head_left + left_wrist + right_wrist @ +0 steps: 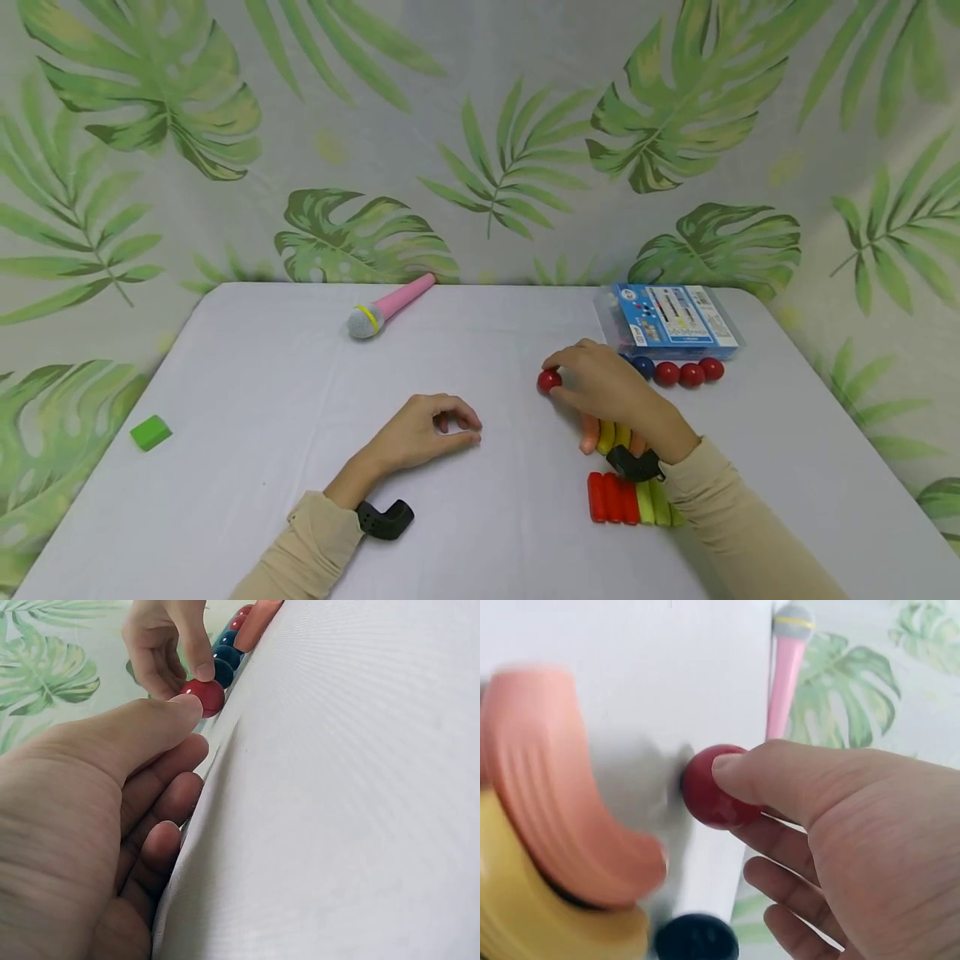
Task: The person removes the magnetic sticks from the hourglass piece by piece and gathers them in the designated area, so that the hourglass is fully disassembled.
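Observation:
My right hand (607, 383) pinches a shiny red ball (549, 381) between thumb and fingers at the left end of a row of balls. In the right wrist view the thumb lies on this red ball (718, 787); a dark blue ball (697, 939) is close by. Beyond the hand, the row goes on with a blue ball (643, 367) and several red balls (691, 375). Orange and yellow curved pieces (606, 435) lie partly hidden under the right hand and wrist. My left hand (423, 429) rests near the table's middle, fingers loosely curled, holding nothing.
Red sticks (612, 498) and light green sticks (654, 502) lie side by side below the right wrist. A clear box with a blue label (667, 321) stands at the back right. A pink toy microphone (393, 302) lies at the back, a green block (151, 432) at the left edge.

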A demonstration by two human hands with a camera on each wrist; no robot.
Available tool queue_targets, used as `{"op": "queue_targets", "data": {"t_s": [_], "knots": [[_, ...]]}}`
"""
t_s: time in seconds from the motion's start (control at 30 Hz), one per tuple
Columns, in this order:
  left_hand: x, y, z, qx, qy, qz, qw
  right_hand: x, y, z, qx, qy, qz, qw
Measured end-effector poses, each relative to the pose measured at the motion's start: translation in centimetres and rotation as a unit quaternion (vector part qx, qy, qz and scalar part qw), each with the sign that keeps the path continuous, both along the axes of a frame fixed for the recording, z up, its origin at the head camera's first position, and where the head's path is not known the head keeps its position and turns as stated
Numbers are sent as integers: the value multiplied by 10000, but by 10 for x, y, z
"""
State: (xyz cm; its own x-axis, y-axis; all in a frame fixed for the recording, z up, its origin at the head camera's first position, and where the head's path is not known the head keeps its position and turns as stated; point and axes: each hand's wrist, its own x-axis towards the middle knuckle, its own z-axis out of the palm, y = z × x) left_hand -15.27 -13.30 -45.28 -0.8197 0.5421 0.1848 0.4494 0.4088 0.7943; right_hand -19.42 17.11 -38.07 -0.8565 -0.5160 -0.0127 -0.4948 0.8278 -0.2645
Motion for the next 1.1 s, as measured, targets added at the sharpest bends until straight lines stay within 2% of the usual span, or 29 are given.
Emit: {"op": "queue_targets", "data": {"t_s": [0.13,0.3,0.57,0.77,0.97,1.1], "knots": [[0,1,1,11,14,-34,10000,-5,10,0,-51,59,-236,9997],[0,1,2,50,29,-53,10000,-11,20,-2,-183,258,-347,9989],[0,0,1,26,21,-41,10000,-15,27,-8,-246,320,-345,9986],[2,-2,1,32,-9,-5,10000,-15,27,-6,-219,215,-417,9987],[0,0,0,77,-4,-22,10000,-10,30,1,-224,182,-528,9982],[-1,3,-2,234,-109,-50,9997,2,38,6,-356,243,-679,9968]]}}
